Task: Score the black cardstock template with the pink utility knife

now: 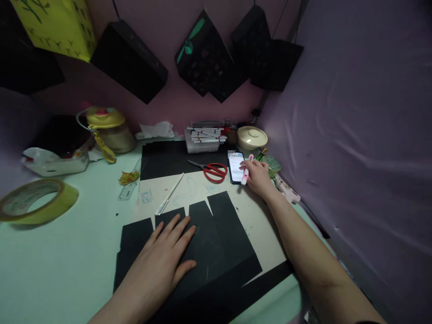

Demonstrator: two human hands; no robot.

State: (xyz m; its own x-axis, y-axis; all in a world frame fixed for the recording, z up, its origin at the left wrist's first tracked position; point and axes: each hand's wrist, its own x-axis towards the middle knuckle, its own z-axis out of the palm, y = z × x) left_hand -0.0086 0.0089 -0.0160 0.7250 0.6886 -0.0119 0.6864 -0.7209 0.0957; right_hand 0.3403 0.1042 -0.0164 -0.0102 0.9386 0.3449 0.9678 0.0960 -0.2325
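Observation:
My left hand (pixel 168 252) lies flat with spread fingers on a sheet of black card (pixel 205 238), whose far edge is cut into several flaps. Over at the right, my right hand (pixel 258 176) grips a pink and white utility knife (pixel 248 168). One fingertip of that hand is at the lit screen of a phone (pixel 235 166). Left of the phone lie red-handled scissors (pixel 215 173), blades pointing left. A white pen (pixel 170 193) rests on the pale drawing sheet (pixel 192 186) just beyond the flaps.
A large roll of yellow tape (pixel 60 202) stands near the left edge, with a clear ruler (pixel 126 191) beyond it. Along the back are a yellow-lidded jug (pixel 114 130), a box of markers (pixel 204 139) and a lidded cream bowl (pixel 252 137). Black paper boxes (pixel 131 60) hang overhead.

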